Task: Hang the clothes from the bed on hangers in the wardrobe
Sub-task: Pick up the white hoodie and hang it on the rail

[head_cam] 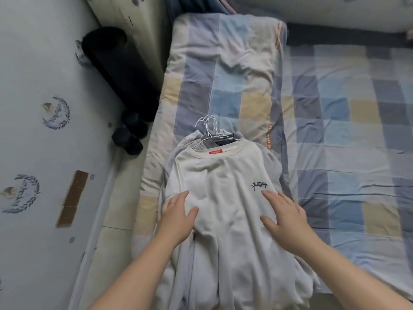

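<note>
A pale grey T-shirt [225, 191] with a red neck label and a small dark chest logo lies flat on top of a pile of clothes on the bed. White wire hangers [209, 128] stick out of the collars at the pile's far end, with a darker grey garment [225, 140] showing beneath. My left hand [176, 218] rests flat on the shirt's left side, fingers apart. My right hand [286, 218] lies flat on the shirt's right side, fingers spread. Neither hand grips anything.
The pile sits on a folded checked quilt [225, 70] lying along the bed's left edge. The checked bedsheet [348, 139] spreads to the right. A black roll [114, 66] and dark dumbbells [130, 136] lie between the bed and the papered wall [44, 139].
</note>
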